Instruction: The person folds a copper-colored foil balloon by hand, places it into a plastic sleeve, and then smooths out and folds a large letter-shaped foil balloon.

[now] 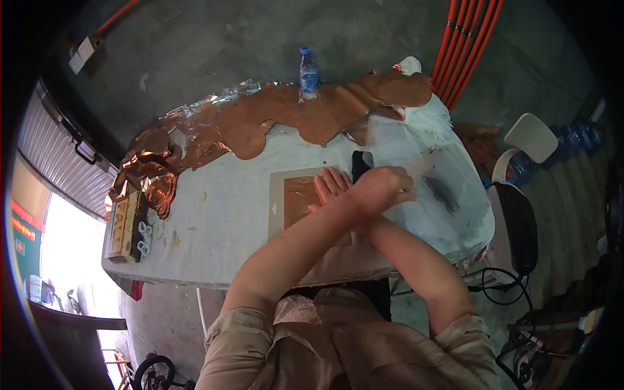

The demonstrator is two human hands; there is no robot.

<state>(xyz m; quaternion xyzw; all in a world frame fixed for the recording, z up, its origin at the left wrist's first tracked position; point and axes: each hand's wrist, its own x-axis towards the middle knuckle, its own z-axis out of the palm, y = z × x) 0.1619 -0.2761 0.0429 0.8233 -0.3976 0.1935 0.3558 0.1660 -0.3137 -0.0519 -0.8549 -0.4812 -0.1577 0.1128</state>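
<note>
My forearms cross above the table. My right hand (333,186) lies flat with its fingers spread, over the right part of a small copper sheet (299,194) that rests on a grey-beige board (277,195). To its right, my left hand (388,187) is raised over my right wrist, its fingers curled closed; what it holds, if anything, is hidden. A black and grey object (359,162) shows just behind my left hand. The forearms cover the lower part of the sheet.
Large scalloped copper sheets (292,117) run along the back of the white-covered table (214,221), with a water bottle (308,75) behind them. A box (125,227) and scissors (144,238) lie at the left. A white chair back (531,138) stands at the right.
</note>
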